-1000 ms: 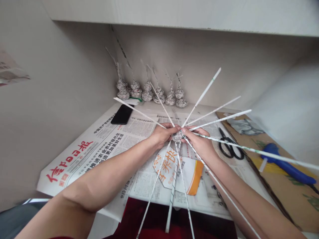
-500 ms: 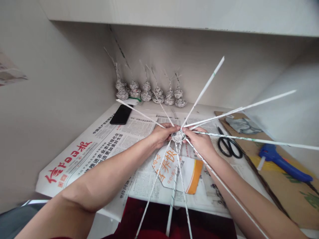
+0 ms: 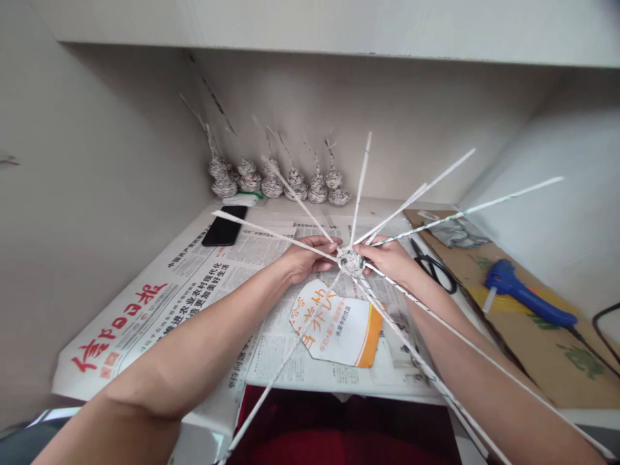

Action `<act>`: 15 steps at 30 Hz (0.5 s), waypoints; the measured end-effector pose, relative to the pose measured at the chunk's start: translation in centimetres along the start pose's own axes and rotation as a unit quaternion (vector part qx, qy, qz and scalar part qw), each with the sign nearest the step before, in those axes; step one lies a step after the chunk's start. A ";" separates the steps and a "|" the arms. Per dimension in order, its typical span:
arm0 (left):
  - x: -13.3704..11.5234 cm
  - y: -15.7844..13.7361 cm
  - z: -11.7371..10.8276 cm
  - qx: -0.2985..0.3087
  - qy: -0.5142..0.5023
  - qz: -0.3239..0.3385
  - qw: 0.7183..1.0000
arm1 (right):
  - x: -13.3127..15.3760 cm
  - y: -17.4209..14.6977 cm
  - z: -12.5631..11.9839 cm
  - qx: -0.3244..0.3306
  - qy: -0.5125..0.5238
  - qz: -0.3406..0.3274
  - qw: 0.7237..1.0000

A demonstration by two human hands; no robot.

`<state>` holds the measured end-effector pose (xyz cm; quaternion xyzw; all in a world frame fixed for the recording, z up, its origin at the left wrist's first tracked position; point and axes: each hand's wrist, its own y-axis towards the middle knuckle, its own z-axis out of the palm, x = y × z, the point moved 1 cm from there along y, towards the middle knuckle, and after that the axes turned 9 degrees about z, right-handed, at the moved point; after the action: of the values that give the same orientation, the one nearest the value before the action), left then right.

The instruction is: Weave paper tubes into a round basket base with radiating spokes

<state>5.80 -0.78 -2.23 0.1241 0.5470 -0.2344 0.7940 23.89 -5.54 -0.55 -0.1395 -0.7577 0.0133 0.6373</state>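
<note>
Between my hands is a small round woven paper piece (image 3: 351,261), with several long rolled paper strips radiating from it in all directions. My left hand (image 3: 310,257) is closed at its left edge, thumb and fingertips by the bases of two strips. At the right edge, my right hand (image 3: 387,258) pinches the piece between thumb and fingers; its lower fingers are partly hidden behind the strips. Below the piece, a cut sheet of white and orange packaging (image 3: 341,329) lies on the newspaper (image 3: 203,303).
Several gourd-shaped woven paper figures (image 3: 272,181) stand along the back wall. A black phone (image 3: 225,226) lies at the left. On the right are black scissors (image 3: 438,271) and a blue glue gun (image 3: 527,297) on cardboard (image 3: 571,381). A shelf (image 3: 310,29) overhangs the table.
The woven piece has turned between my hands, so its strips point in different directions. The whole view has shifted slightly, with the table items now further left.
</note>
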 end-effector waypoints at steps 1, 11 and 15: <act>0.1 0.0 0.0 -0.003 0.002 -0.003 1.000 | 0.0 -0.3 0.3 0.007 -0.016 -0.002 1.000; 0.4 -0.2 0.8 -0.065 0.103 0.073 0.990 | -2.1 -0.4 1.8 0.031 -0.100 -0.037 0.994; 0.3 -0.3 0.9 -0.076 0.099 0.050 0.991 | -2.5 0.1 1.8 -0.004 -0.114 -0.022 0.993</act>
<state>6.47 -1.52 -2.18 0.1134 0.6322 -0.1386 0.7538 22.51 -5.75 -3.30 -0.1233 -0.8281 0.0121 0.5467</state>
